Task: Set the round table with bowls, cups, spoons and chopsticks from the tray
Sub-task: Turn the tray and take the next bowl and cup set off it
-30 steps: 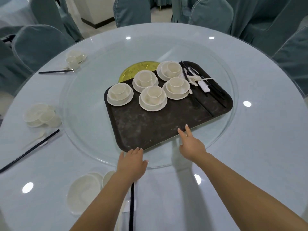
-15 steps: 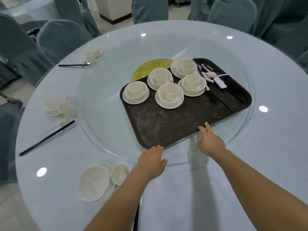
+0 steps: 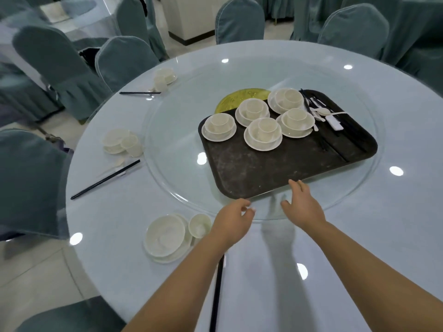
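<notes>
both hands held at near edge of tray [image 3: 275, 168]: left hand [image 3: 233, 218] fingers loosely curled, nothing pinched; right hand [image 3: 303, 207] fingers spread. five cup-and-bowl sets [image 3: 262, 134] kept on tray's far half.

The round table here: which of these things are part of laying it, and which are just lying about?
Part of the job:
- dark rectangular tray
- five stacked white bowl-and-cup sets
- white spoons and black chopsticks on the tray
- three laid white place settings

Just there:
- round glass turntable
- yellow disc
- blue-grey covered chairs

Both hands [image 3: 233, 218] [image 3: 303, 207] now closer together at the tray's [image 3: 263, 173] near edge.
</notes>
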Demonstrator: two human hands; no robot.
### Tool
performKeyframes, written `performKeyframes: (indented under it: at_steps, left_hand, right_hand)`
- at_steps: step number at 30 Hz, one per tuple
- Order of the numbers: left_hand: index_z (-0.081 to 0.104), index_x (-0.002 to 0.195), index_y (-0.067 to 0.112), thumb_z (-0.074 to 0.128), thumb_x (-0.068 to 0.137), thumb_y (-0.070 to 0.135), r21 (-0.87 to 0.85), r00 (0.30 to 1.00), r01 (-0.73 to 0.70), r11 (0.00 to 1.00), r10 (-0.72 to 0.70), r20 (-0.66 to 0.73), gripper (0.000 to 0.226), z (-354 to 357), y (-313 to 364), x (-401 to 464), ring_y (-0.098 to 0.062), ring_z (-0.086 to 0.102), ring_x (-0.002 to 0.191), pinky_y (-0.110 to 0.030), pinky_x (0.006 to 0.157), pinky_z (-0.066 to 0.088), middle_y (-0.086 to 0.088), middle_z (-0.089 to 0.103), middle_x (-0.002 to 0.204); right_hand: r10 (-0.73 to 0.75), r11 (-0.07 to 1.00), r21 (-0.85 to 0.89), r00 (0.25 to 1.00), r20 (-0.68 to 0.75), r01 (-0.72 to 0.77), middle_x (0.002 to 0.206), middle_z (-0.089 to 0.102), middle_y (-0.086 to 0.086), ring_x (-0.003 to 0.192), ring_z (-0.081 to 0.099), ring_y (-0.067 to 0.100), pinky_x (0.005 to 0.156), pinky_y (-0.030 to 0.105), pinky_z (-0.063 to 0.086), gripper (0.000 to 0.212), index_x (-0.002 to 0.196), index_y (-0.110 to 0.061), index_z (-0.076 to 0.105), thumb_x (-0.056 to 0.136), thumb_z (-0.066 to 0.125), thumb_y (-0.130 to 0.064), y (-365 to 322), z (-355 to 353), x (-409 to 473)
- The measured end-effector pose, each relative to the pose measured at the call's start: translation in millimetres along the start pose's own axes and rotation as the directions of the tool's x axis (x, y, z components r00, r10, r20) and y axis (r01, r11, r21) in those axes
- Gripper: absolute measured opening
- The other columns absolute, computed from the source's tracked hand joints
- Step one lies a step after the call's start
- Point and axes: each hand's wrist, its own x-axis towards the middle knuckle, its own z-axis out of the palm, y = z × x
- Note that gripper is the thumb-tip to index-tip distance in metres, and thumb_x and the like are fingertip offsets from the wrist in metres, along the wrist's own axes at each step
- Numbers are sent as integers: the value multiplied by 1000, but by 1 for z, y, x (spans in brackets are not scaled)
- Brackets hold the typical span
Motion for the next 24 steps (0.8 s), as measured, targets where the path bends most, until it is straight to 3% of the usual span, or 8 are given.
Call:
performKeyframes:
  at_steps: [7,11,17,24]
  left_hand:
    - [65,112,18,51,96,37,-189,991,-53,980,27,-132,29,-24,-18,-70,-13,61,97,-24,83,44,3,67,104]
    - [65,109,22,50,96,38,-180,989,-80,980,55,-139,25,-35,-38,-115,-12,61,94,-25,82,44,8,66,100]
    - [63,101,25,51,96,37,-208,983,-141,968,113,-141,18,-39,-53,-164,-1,57,82,-18,67,39,16,62,88]
    - [61,92,28,51,95,37,-189,972,-220,957,199,-125,14,-21,-23,-198,-8,61,85,-23,69,43,11,66,90]
  right_hand:
    - [16,980,201,1000,-21,-11,151,38,5,128,48,28,101,39,41,55,147,-20,34,96,51,-29,-41,4,-74]
    - [16,955,296,999,-40,-4,140,51,5,122,52,25,95,34,41,47,140,-21,44,95,52,-29,-55,15,-128]
    - [59,931,362,997,-40,-41,123,59,1,96,55,17,81,27,41,39,130,-22,54,93,51,-31,-58,21,-199]
    - [66,943,331,991,-119,-23,120,63,1,94,56,16,81,27,43,33,124,-22,59,94,51,-33,-39,-9,-255]
